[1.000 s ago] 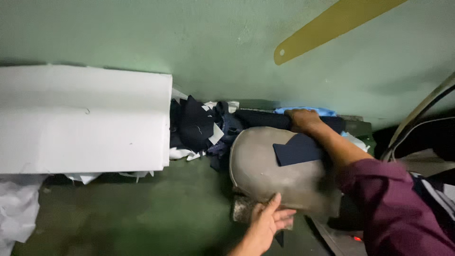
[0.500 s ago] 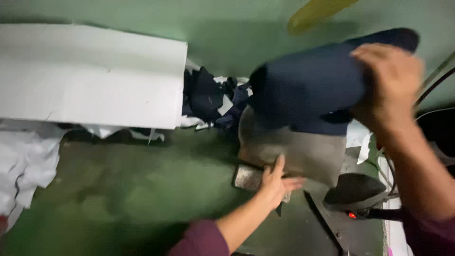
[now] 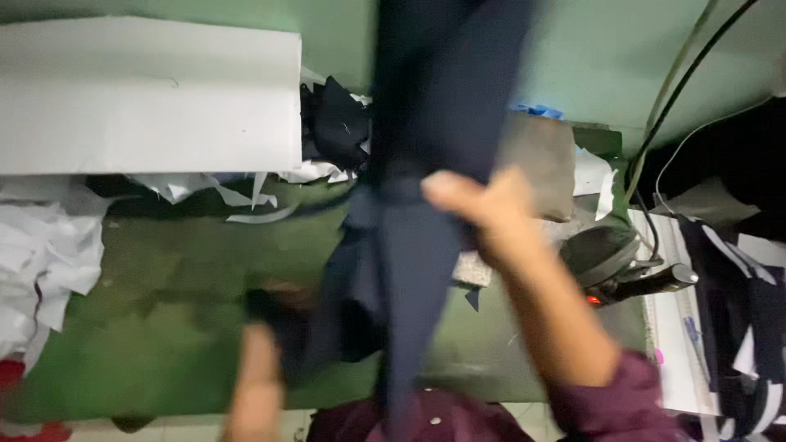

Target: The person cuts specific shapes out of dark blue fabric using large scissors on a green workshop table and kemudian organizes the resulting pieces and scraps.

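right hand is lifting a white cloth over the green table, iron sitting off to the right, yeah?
Not quite: the cloth is dark navy, not white, as the head view shows. The rest holds: the right hand lifts it over the green table, and the iron sits off to the right.

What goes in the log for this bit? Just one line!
right hand: holding up dark navy cloth | left hand: gripping cloth's lower end | green table | iron at right
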